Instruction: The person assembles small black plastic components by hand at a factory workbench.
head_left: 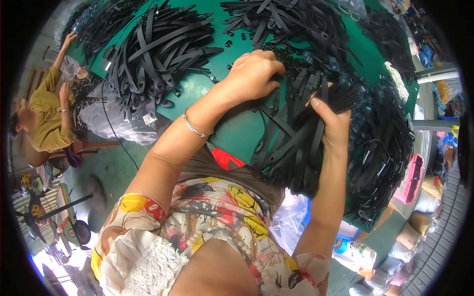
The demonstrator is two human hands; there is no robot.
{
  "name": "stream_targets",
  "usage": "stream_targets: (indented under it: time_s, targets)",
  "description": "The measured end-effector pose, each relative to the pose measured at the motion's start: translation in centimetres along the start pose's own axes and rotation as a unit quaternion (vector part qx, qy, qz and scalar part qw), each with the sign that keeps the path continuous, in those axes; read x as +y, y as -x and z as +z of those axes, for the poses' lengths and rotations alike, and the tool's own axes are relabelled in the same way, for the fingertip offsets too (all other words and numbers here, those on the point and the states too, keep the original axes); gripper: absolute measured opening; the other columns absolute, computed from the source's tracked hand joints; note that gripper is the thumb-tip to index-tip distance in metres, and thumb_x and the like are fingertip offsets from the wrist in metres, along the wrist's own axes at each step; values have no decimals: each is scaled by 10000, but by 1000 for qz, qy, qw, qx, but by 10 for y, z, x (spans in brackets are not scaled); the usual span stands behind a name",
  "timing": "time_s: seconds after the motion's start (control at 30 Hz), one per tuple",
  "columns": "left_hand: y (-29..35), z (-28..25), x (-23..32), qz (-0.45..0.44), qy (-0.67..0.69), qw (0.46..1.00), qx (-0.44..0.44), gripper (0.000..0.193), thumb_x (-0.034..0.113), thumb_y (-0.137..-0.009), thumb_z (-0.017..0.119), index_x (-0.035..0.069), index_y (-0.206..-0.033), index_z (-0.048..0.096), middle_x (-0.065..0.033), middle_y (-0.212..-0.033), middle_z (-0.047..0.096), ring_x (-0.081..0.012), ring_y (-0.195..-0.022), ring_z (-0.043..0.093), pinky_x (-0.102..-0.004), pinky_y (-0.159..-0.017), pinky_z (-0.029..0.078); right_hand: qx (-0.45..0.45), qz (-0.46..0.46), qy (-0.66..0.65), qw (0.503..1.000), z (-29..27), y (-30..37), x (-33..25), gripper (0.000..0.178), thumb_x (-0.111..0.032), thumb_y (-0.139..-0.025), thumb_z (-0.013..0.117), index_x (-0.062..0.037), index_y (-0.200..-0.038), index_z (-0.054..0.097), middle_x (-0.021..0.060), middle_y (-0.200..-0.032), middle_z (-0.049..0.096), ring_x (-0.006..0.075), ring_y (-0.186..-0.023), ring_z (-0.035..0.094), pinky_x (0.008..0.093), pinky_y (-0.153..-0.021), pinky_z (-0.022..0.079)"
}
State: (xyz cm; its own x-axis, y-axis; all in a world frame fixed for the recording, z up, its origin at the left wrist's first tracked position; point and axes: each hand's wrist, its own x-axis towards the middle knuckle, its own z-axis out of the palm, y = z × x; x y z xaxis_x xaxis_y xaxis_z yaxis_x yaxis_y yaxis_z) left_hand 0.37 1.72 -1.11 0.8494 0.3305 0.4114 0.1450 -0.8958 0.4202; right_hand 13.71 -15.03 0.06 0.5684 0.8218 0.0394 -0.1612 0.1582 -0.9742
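My left hand [256, 74] is closed, knuckles up, over the middle of the green table [197, 91]. Its fingertips curl down out of sight, so I cannot make out what they hold, if anything. Beyond its fingers lie small black plastic pieces, partly covered by the hand. My right hand [332, 118] is wrapped round black straps [308, 133], with the thumb on top and the other fingers mostly hidden behind them. Loose black straps [291, 165] spread below and between my hands, down to the table's near edge.
Large heaps of black straps lie at the far left [153, 49] and far middle [296, 22]. Another strap pile [380, 163] covers the right side. Small black clips [228, 43] are scattered on the table. A pink tray [414, 178] stands at right. Another person [49, 108] works at far left.
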Motion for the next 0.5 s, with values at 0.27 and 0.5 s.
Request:
stream_targets:
  time_s: [0.27, 0.5]
  targets:
    - [-2, 4, 2, -27, 11, 999, 42, 209, 111, -671, 683, 76, -872, 640, -87, -843, 579, -282, -849, 572, -382, -703, 474, -3, -21, 6, 1000, 4, 2, 2, 247, 52, -724, 634, -6, -943, 536, 46, -824, 597, 138, -730, 606, 266, -705, 486]
    - [-3, 15, 1, -9, -30, 998, 49, 171, 96, -676, 669, 65, -839, 633, -80, -836, 575, -286, -834, 574, -385, -697, 476, -6, -15, 1, 1000, 7, 2, 0, 239, 53, -724, 620, -3, -937, 530, 54, -800, 597, 143, -717, 611, 268, -693, 488]
